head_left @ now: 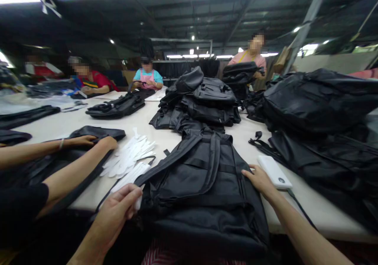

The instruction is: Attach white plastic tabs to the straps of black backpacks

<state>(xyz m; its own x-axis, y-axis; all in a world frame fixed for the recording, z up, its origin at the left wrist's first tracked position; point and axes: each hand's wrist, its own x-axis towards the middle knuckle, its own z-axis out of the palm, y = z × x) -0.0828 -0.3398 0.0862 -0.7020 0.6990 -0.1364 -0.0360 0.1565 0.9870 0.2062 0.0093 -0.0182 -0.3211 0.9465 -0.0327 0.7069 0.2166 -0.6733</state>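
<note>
A black backpack lies in front of me at the table's edge, its shoulder straps facing up. My left hand is closed in a pinch at the bag's left side. A small white piece shows under its fingers, mostly hidden; it resembles the white slips nearby. On the bag's right edge, my right hand grips the fabric between thumb and fingers. Just left of the backpack is a loose pile of white slips, with a neater stack of white strips below it.
A white power bank with a cable lies right of my hand. Black bags are heaped behind and at right. At left, a co-worker's arms work on another black bag. Several people sit or stand beyond the table.
</note>
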